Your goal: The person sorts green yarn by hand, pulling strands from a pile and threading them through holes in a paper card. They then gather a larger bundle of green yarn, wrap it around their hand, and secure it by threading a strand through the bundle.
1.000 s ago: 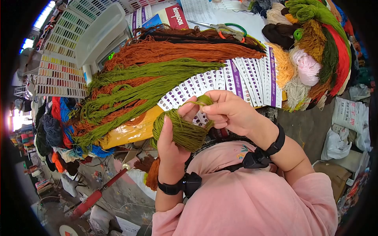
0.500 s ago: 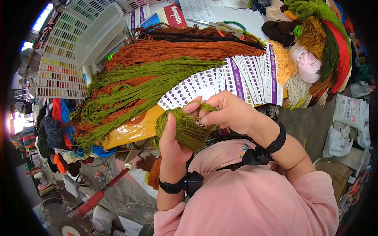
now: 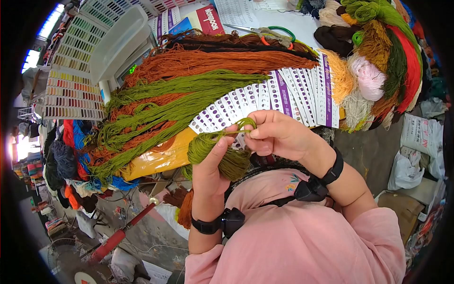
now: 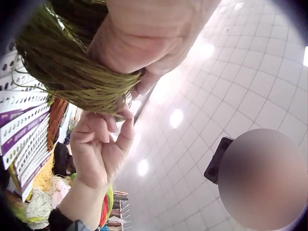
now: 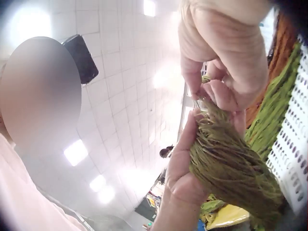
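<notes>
From the head view, the left hand (image 3: pixel 210 168) grips a bundle of green yarn (image 3: pixel 222 154) just below the fanned color cards (image 3: pixel 279 97) on the table (image 3: pixel 283 21). The right hand (image 3: pixel 279 135) pinches a loop of that yarn at the bundle's top.

The left wrist view shows the yarn (image 4: pixel 72 67) under curled fingers.

The right wrist view shows both hands closed on the yarn (image 5: pixel 231 163).
</notes>
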Demonstrator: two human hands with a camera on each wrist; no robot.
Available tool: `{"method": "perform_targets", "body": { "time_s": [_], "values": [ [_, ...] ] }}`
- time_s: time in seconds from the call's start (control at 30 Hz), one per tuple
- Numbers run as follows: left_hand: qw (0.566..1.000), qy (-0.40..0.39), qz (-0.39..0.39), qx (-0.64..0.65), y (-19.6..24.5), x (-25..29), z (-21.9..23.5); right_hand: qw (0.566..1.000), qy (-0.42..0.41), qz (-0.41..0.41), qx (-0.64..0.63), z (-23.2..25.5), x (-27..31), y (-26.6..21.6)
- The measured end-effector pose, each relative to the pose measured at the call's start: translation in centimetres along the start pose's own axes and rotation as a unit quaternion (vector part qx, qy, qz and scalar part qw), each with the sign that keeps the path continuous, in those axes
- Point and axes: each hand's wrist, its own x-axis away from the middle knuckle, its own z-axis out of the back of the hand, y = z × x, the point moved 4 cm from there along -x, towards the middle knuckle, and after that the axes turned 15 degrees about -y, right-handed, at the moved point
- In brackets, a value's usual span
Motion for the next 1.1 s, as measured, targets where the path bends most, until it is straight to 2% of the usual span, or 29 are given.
{"method": "perform_targets", "body": {
  "time_s": [0.17,0.27,0.4,0.5,0.6,0.7,0.77,0.8,0.87,0.9,0.93,0.97,1.0,1.03,1.07,1.1],
  "values": [
    [1.0,0.024,-0.005,-0.004,0.0,-0.3,-0.4,0.99,0.093,-0.051,0.097,-0.5,0.0,-0.1],
    [0.999,0.02,0.022,0.037,-0.3,-0.2,-0.4,0.968,0.135,-0.077,0.199,-1.2,-0.2,-0.2],
    [1.0,0.031,0.001,-0.006,-0.4,-0.3,-0.7,0.944,0.17,-0.086,0.27,-1.3,-0.7,0.2],
    [1.0,0.018,0.001,0.014,-0.2,-0.3,-1.0,0.952,0.162,-0.031,0.259,-1.0,-1.0,0.4],
    [0.999,0.004,0.001,0.045,-0.3,-0.3,-0.4,0.954,0.179,-0.06,0.232,-1.0,-0.6,0.1],
    [1.0,0.018,-0.017,0.004,-0.2,-0.1,-0.4,0.969,0.159,-0.028,0.185,-0.7,-0.5,0.3],
    [0.998,0.025,-0.02,-0.06,0.0,0.3,-0.5,0.985,0.106,-0.003,0.134,0.0,-0.6,0.8],
    [0.999,-0.02,-0.031,-0.034,-0.1,0.5,-0.4,0.991,0.08,0.01,0.109,0.1,-0.6,0.9],
    [0.992,-0.113,-0.052,0.019,0.2,1.0,0.5,0.999,0.031,-0.039,0.007,-0.6,0.4,0.6],
    [0.973,-0.168,-0.06,0.148,0.8,1.2,0.1,0.997,0.007,-0.062,-0.044,-1.0,0.8,0.5],
    [0.982,-0.101,-0.048,0.152,1.6,1.5,-0.5,0.995,0.008,-0.098,-0.03,-1.0,1.0,0.4],
    [0.998,-0.049,0.022,-0.034,2.2,1.1,-2.2,0.991,0.009,-0.135,-0.021,-0.9,1.3,0.6],
    [0.971,0.005,0.091,-0.219,2.6,0.4,-3.1,0.985,0.009,-0.173,-0.012,-1.0,1.5,0.8],
    [0.96,-0.048,0.142,-0.236,2.5,-0.1,-3.0,0.973,0.0,-0.198,0.117,-1.6,1.6,0.2],
    [0.944,-0.1,0.188,-0.252,2.8,-0.5,-2.2,0.938,0.013,-0.199,0.284,-2.2,1.7,-1.0],
    [0.922,-0.153,0.233,-0.269,3.2,-0.6,-1.4,0.874,0.026,-0.192,0.445,-2.9,1.9,-2.5]
  ]
}}
